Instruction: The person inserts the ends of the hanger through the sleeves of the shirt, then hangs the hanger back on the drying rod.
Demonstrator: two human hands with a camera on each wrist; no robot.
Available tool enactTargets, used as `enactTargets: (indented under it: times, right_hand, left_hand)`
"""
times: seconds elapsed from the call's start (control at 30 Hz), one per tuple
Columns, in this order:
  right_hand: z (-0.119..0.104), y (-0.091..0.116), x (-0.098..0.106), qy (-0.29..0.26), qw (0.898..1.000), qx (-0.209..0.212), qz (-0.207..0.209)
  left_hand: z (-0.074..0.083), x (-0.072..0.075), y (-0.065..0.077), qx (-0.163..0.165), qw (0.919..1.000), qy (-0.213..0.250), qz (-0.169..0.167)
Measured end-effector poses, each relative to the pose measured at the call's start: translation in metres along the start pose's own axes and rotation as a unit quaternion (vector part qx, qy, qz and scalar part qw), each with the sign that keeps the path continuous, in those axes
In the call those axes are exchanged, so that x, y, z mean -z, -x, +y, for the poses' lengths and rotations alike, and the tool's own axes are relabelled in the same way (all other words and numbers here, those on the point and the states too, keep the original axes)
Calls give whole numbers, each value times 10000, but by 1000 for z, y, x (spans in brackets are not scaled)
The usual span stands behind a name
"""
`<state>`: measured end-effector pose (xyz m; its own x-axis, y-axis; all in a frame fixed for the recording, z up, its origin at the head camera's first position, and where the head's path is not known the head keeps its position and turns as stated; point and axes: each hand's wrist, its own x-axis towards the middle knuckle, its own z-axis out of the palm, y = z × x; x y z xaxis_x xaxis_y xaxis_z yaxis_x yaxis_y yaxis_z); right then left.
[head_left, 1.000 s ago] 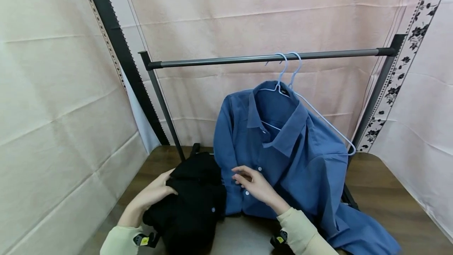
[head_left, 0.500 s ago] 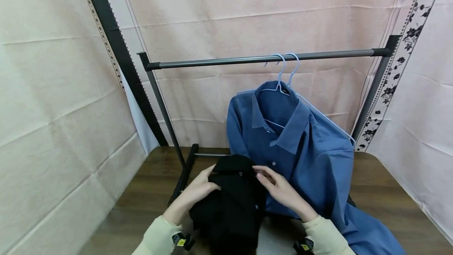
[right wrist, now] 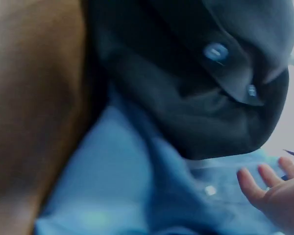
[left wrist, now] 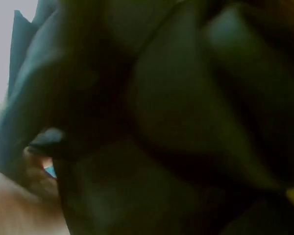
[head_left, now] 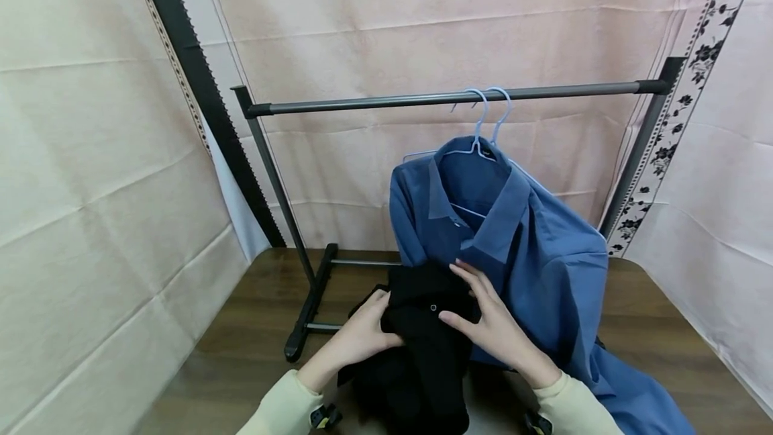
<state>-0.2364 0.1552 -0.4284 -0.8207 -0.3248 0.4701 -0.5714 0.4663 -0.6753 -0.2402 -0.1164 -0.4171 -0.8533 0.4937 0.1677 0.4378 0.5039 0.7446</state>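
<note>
A bunched black shirt (head_left: pixel 423 348) with small buttons is in front of me, below the rack's bar. My left hand (head_left: pixel 365 331) grips its left side, the thumb on top and the other fingers partly hidden by cloth. Dark fabric (left wrist: pixel 176 112) fills most of the left wrist view. My right hand (head_left: pixel 498 321) is at the black shirt's right side with its fingers extended; the right wrist view has those fingers spread and apart from the cloth. Behind it a blue shirt (head_left: pixel 543 274) hangs on a light-blue hanger (head_left: pixel 481 119), one shoulder slumped to the right.
A grey metal rack bar (head_left: pixel 362 104) crosses the scene, with a second light-blue hanger (head_left: pixel 500 113) hooked beside the first. The rack's black foot (head_left: pixel 311 307) stands on the wooden table (head_left: pixel 229 348). Pale cloth (head_left: pixel 338 25) surrounds the table.
The black shirt and my left hand have moved right, in front of the blue shirt. My right hand has shifted right and its fingers have spread. More of the rack's left foot shows.
</note>
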Motion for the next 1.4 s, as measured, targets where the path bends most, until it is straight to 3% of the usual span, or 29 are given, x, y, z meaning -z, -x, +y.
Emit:
enactTargets:
  times: [0.2, 0.4, 0.6, 0.77, 0.87, 1.0, 1.17, 1.4]
  right_hand:
    - [-20, -3, 2, 388, 9905, 980, -885]
    - [-20, 5, -3, 942, 9733, 1014, -1832]
    - [-4, 14, 2, 1035, 9739, 287, -1997]
    - [11, 25, 4, 717, 9780, 70, -1960]
    - [18, 33, 5, 561, 9796, 217, -1916]
    - [24, 38, 6, 458, 9825, 469, -1744]
    - [25, 37, 7, 372, 9873, 642, -1403]
    - [14, 30, 18, 730, 9941, 566, -569]
  left_hand:
    - [11, 11, 12, -136, 9980, -613, 69]
    - [8, 24, 23, -575, 9962, -659, 41]
    - [-13, 36, 24, -1029, 9908, -178, -858]
    - [-35, 37, 26, -722, 9827, -433, -1652]
    - [-45, 32, 28, -358, 9810, -577, -1818]
    - [-53, 26, 28, -213, 9821, -804, -1691]
    - [-56, 24, 24, -500, 9838, -1000, -1400]
    - [-48, 45, 19, -828, 9914, -897, -481]
